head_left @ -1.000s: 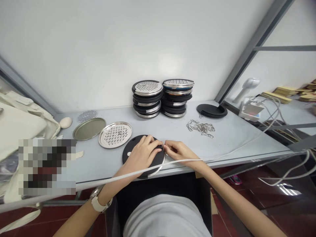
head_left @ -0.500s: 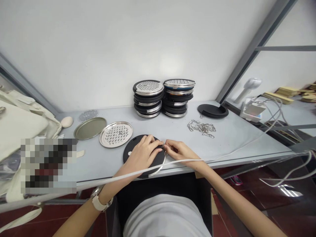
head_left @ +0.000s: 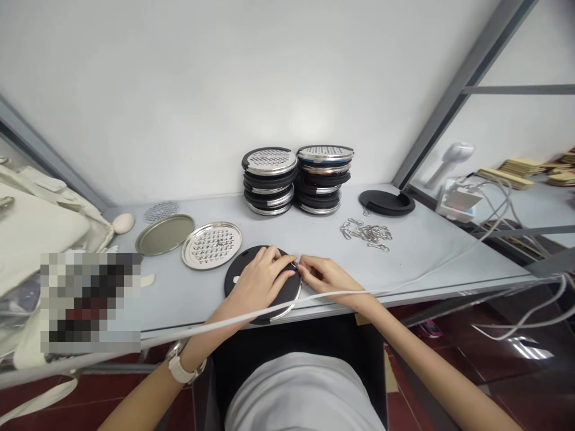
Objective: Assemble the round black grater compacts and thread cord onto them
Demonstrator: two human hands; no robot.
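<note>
A round black case (head_left: 242,264) with a metal rim lies at the table's front edge. My left hand (head_left: 264,278) lies across its top, holding it down, with thumb and index finger closing at its right edge. At that same edge, my right hand (head_left: 324,275) pinches a small metal clip (head_left: 295,264), mostly hidden by the fingertips. Behind and to the right lies a pile of metal clips (head_left: 368,232). To the left of the case are a round metal grater plate (head_left: 212,245) and an olive-green round lid (head_left: 165,234).
Two stacks of round graters with black covers (head_left: 269,179) stand against the wall. An open black round case (head_left: 386,202) sits at the back right. A white cable (head_left: 332,293) crosses in front of my forearms. A cream bag (head_left: 40,215) is at the left.
Both hands stay at the right edge of the black case. The fingertips and the clip have shifted only slightly; the clip shows a little more between them.
</note>
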